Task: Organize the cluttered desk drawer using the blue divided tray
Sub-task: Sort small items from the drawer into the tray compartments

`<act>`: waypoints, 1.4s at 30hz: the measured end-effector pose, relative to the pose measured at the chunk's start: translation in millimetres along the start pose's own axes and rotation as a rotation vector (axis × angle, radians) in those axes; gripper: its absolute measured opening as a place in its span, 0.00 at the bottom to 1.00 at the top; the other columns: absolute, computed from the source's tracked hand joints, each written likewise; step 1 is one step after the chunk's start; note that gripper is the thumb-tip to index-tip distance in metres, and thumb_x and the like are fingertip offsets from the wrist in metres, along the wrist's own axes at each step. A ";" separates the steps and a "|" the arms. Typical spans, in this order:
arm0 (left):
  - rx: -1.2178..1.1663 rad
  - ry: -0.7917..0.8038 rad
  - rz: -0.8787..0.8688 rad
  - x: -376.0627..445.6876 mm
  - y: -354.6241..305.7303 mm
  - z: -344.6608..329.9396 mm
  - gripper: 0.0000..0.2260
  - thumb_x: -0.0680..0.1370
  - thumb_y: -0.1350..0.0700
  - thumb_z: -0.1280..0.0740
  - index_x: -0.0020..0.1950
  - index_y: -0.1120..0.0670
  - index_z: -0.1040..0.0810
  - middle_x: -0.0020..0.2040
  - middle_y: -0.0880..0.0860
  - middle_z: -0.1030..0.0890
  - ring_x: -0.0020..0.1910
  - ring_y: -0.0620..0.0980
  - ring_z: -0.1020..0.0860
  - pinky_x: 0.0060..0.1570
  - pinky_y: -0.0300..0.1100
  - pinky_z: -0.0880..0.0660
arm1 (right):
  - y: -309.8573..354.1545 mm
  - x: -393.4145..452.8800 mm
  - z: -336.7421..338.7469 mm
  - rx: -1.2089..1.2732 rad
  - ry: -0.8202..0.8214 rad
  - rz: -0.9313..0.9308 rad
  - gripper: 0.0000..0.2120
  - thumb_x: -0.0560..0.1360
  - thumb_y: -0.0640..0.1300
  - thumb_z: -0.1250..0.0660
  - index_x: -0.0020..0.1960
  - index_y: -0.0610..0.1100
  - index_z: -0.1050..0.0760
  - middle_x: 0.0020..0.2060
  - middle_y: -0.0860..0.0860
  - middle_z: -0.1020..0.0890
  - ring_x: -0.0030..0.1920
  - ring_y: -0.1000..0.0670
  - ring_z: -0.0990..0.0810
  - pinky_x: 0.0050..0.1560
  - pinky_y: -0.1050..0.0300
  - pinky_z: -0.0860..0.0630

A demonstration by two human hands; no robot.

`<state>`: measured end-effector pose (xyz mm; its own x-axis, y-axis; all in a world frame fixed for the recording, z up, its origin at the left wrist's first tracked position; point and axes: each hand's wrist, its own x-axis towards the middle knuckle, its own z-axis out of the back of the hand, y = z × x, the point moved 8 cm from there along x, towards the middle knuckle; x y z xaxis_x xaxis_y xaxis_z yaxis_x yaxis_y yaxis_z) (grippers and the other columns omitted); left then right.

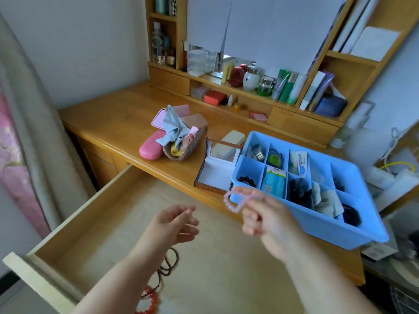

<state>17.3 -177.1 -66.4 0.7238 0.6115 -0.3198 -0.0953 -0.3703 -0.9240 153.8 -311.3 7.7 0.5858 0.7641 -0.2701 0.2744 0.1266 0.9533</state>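
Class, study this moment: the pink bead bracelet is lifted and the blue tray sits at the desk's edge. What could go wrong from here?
1. The right hand pinches the pale pink bead bracelet only by its fingertips; it might slip into the open wooden drawer.
2. The blue divided plastic tray seems to overhang the desk edge, so a nudge could tip it.

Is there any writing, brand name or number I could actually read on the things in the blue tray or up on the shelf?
None can be read.
White tube in the blue tray: blue print, too blurred.
Light blue packet in the tray: label too small.
Green tubes on the shelf: no legible print.
Dark blue book: cover print too faint.
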 end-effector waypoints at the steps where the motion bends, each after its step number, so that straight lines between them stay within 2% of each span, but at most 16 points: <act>1: 0.054 -0.038 0.027 2.4 14.1 11.6 0.06 0.80 0.61 0.37 0.53 0.57 0.21 0.37 0.53 0.18 0.35 0.50 0.18 0.38 0.42 0.20 | 21.2 3.9 9.9 0.022 -0.050 0.047 0.12 0.79 0.34 0.45 0.53 0.40 0.23 0.24 0.52 0.25 0.21 0.55 0.38 0.26 0.60 0.36; 4: 0.144 -0.164 0.132 4.0 60.8 50.3 0.06 0.79 0.65 0.38 0.52 0.59 0.22 0.38 0.56 0.19 0.32 0.51 0.20 0.34 0.41 0.22 | 78.1 18.5 35.2 -0.188 -0.233 0.190 0.13 0.78 0.33 0.43 0.47 0.43 0.20 0.34 0.47 0.17 0.25 0.53 0.26 0.34 0.60 0.23; 8: 0.177 -0.270 0.226 -0.2 105.0 90.1 0.06 0.78 0.66 0.38 0.51 0.60 0.22 0.37 0.57 0.19 0.31 0.53 0.22 0.34 0.42 0.24 | 98.1 50.9 45.4 -0.451 -0.373 0.140 0.17 0.76 0.32 0.42 0.40 0.48 0.20 0.40 0.47 0.17 0.28 0.53 0.22 0.43 0.57 0.19; 13: 0.241 -0.381 0.172 2.8 110.3 111.8 0.07 0.77 0.66 0.38 0.49 0.57 0.21 0.37 0.56 0.18 0.33 0.53 0.21 0.37 0.44 0.24 | 73.4 73.5 29.7 -1.032 -0.219 0.018 0.18 0.77 0.40 0.40 0.66 0.46 0.28 0.54 0.52 0.19 0.52 0.49 0.20 0.51 0.55 0.22; 15: 0.269 -0.423 0.157 2.8 109.8 116.8 0.08 0.77 0.65 0.38 0.49 0.56 0.21 0.37 0.55 0.17 0.33 0.52 0.21 0.37 0.43 0.23 | 67.6 68.3 24.3 -1.253 -0.216 0.037 0.17 0.77 0.43 0.40 0.64 0.49 0.26 0.58 0.52 0.21 0.56 0.48 0.23 0.50 0.56 0.25; 17: 0.299 -0.459 0.141 2.4 106.8 120.9 0.09 0.77 0.65 0.38 0.49 0.55 0.21 0.39 0.54 0.17 0.34 0.51 0.20 0.37 0.42 0.22 | 63.2 58.8 16.1 -1.389 -0.229 0.133 0.11 0.79 0.44 0.43 0.46 0.50 0.22 0.43 0.51 0.20 0.47 0.44 0.24 0.40 0.56 0.28; 19: 0.335 -0.486 0.130 1.3 101.2 123.3 0.10 0.77 0.64 0.39 0.50 0.54 0.21 0.40 0.54 0.17 0.35 0.51 0.20 0.39 0.44 0.21 | 54.5 44.6 7.7 -1.418 -0.210 0.234 0.17 0.80 0.44 0.44 0.33 0.49 0.31 0.31 0.51 0.27 0.40 0.43 0.29 0.33 0.55 0.36; 20: 0.370 -0.487 0.128 -0.3 98.2 123.0 0.10 0.76 0.64 0.39 0.50 0.54 0.21 0.40 0.54 0.18 0.35 0.52 0.20 0.39 0.46 0.22 | 51.1 36.0 5.3 -1.410 -0.215 0.321 0.14 0.80 0.45 0.42 0.36 0.48 0.26 0.34 0.49 0.24 0.43 0.42 0.27 0.38 0.53 0.33; 22: 0.527 -0.417 0.111 -3.4 92.3 116.8 0.09 0.75 0.63 0.37 0.49 0.51 0.22 0.40 0.52 0.19 0.36 0.52 0.21 0.36 0.43 0.23 | 46.4 9.3 1.0 -1.436 -0.304 0.625 0.11 0.78 0.44 0.37 0.56 0.40 0.21 0.53 0.43 0.19 0.57 0.39 0.25 0.58 0.46 0.30; 25: 1.092 -0.113 0.125 -7.2 96.6 97.7 0.07 0.73 0.58 0.35 0.41 0.45 0.24 0.42 0.45 0.22 0.39 0.47 0.22 0.33 0.35 0.28 | 2.8 -39.7 -10.7 -1.380 -0.221 0.929 0.13 0.73 0.42 0.35 0.56 0.40 0.21 0.55 0.46 0.21 0.56 0.45 0.25 0.61 0.48 0.32; 27: 1.389 0.047 0.185 -14.4 106.0 91.3 0.05 0.72 0.55 0.33 0.38 0.45 0.27 0.40 0.44 0.25 0.40 0.45 0.25 0.33 0.35 0.32 | -53.9 -56.0 -13.0 -1.356 0.005 0.770 0.08 0.73 0.42 0.34 0.50 0.46 0.19 0.47 0.52 0.18 0.48 0.50 0.21 0.51 0.56 0.27; 30: 1.627 0.197 0.265 -24.8 114.7 82.5 0.07 0.69 0.47 0.30 0.38 0.48 0.26 0.37 0.45 0.26 0.39 0.47 0.26 0.34 0.38 0.32 | -147.6 -67.4 5.0 -1.316 0.266 0.176 0.08 0.77 0.48 0.36 0.51 0.53 0.19 0.45 0.58 0.18 0.44 0.56 0.22 0.44 0.65 0.31; 33: 1.901 0.316 0.283 -32.1 118.3 64.6 0.12 0.69 0.43 0.30 0.41 0.51 0.24 0.35 0.46 0.27 0.40 0.49 0.23 0.35 0.39 0.29 | -202.7 -84.9 24.8 -1.386 0.344 -0.071 0.11 0.77 0.53 0.38 0.54 0.52 0.21 0.47 0.55 0.17 0.47 0.54 0.21 0.44 0.62 0.29; 36: 2.088 0.409 0.207 -37.7 127.7 43.4 0.09 0.75 0.50 0.36 0.50 0.52 0.22 0.45 0.49 0.22 0.49 0.51 0.21 0.39 0.41 0.29 | -224.3 -97.6 35.9 -1.353 0.347 -0.168 0.12 0.77 0.55 0.38 0.54 0.50 0.22 0.44 0.55 0.18 0.44 0.54 0.21 0.42 0.61 0.28; 39: 1.868 0.347 0.169 -38.5 125.5 32.6 0.07 0.76 0.50 0.39 0.43 0.50 0.25 0.43 0.49 0.23 0.43 0.51 0.24 0.39 0.41 0.30 | -219.4 -97.9 36.8 -1.264 0.278 -0.148 0.10 0.76 0.54 0.38 0.54 0.53 0.22 0.35 0.62 0.24 0.36 0.62 0.27 0.35 0.70 0.33; 42: 1.436 0.284 0.165 -36.7 103.7 19.9 0.08 0.75 0.49 0.37 0.38 0.51 0.25 0.36 0.48 0.24 0.38 0.48 0.26 0.36 0.38 0.32 | -195.6 -87.6 34.1 -1.034 0.125 -0.092 0.06 0.75 0.50 0.34 0.49 0.56 0.19 0.37 0.65 0.21 0.38 0.66 0.24 0.38 0.76 0.32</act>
<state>-32.8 -224.0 -154.6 0.7284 0.4144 -0.5456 -0.6465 0.6794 -0.3471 74.8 -424.6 -159.7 0.4963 0.7769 -0.3874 -0.5072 0.6216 0.5969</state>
